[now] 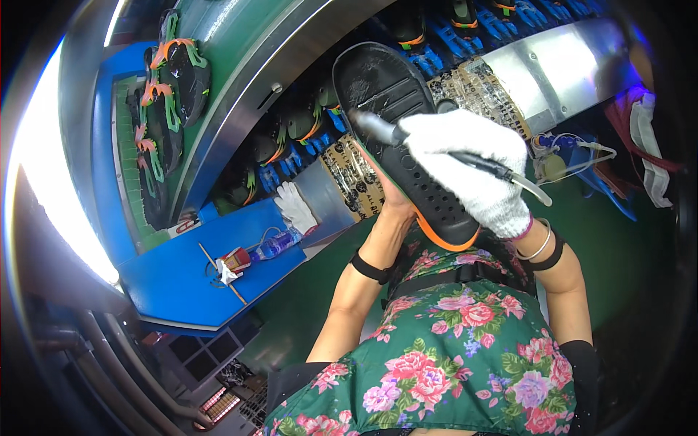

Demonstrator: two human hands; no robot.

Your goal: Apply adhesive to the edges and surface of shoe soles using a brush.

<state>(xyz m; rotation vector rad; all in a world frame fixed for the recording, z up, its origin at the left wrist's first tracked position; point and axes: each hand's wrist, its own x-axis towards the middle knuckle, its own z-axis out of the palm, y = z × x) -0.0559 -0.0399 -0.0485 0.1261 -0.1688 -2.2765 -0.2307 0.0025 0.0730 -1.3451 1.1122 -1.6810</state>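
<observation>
Brush (pixel 379 129) before shoe sole (pixel 416 180), left hand (pixel 395 192) behind; bottle (pixel 276 243) on table (pixel 171 280) at left.

Blue tabletop (pixel 174 291), loose white glove (pixel 294 206), bluish plastic bottle (pixel 278 243), thin stick (pixel 237 293) (near the bottle), bright light (pixel 62 171).

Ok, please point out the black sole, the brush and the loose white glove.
Black sole (pixel 402 166): head view, on its holed face.
Brush (pixel 376 127): head view, on the grey section behind its tip.
Loose white glove (pixel 294 207): head view, on its middle.
</observation>
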